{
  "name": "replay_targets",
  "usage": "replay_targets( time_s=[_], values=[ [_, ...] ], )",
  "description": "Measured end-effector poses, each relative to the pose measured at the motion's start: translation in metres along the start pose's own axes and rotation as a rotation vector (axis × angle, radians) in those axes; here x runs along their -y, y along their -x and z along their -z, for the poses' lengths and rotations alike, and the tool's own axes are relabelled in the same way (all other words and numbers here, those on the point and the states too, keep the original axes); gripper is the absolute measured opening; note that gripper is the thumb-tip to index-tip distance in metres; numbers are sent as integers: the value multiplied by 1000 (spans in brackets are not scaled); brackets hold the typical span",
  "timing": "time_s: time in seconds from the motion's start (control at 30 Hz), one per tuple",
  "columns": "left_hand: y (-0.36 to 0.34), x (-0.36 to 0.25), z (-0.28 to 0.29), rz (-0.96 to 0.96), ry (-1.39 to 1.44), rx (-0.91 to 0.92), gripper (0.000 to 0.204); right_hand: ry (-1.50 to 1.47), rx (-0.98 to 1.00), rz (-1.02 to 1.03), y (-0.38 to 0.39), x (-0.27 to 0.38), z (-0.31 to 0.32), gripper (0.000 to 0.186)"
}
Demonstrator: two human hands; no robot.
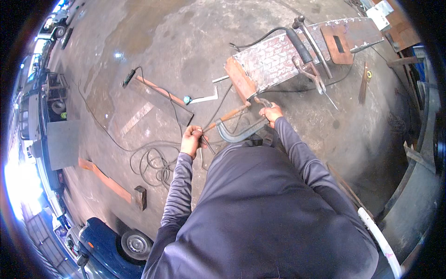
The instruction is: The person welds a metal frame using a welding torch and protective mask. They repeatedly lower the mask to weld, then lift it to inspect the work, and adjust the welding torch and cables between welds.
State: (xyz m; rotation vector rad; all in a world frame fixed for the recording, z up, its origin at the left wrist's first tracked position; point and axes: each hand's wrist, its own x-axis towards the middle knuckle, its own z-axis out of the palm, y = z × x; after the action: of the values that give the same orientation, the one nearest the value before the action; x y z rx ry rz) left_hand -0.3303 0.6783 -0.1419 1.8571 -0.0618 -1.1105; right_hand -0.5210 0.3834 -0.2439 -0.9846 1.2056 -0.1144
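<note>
A G-clamp with a blue-grey frame (232, 136) and a long rusty screw (226, 117) lies across the space between my hands. My left hand (191, 141) is closed round the screw's handle end, where a thin bar sticks out. Closed on the clamp's far part is my right hand (271, 114), just below the near corner of a steel workpiece. That workpiece (269, 63) is long, with patchy white and rust, and has a rusty end plate (240, 80). The screw's tip reaches close to this plate; whether they touch I cannot tell.
On the workpiece lie a hammer (316, 49), a dark-handled tool with cable (299, 45) and a slotted rusty plate (337, 44). A tape measure (187, 99), a bent metal rod (206, 98), coiled cable (158, 162) and a block (141, 197) are on the floor. A blue vehicle (104, 239) stands lower left.
</note>
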Motion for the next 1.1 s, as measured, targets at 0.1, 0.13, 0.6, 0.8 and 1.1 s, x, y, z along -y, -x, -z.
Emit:
replay_targets(
  time_s=[0.1, 0.13, 0.6, 0.8, 1.1],
  values=[
    [0, -9, -4, 129, 353, 41, 20, 10, -10, -28, -4, -2, 1, 35],
    [0, -8, -3, 145, 371, 64, 20, -21, -4, -23, -6, -4, 1, 35],
    [29, -58, -31, -21, 470, 76, 18, -179, 273, -54, -53, -51, 21, 31],
    [35, -80, -49, -63, 418, 30, 20, -61, 212, -332, -28, -4, 4, 4],
    [54, -102, -80, -101, 317, -13, 18, 28, 245, -350, -40, 7, 14, 18]
  ],
)
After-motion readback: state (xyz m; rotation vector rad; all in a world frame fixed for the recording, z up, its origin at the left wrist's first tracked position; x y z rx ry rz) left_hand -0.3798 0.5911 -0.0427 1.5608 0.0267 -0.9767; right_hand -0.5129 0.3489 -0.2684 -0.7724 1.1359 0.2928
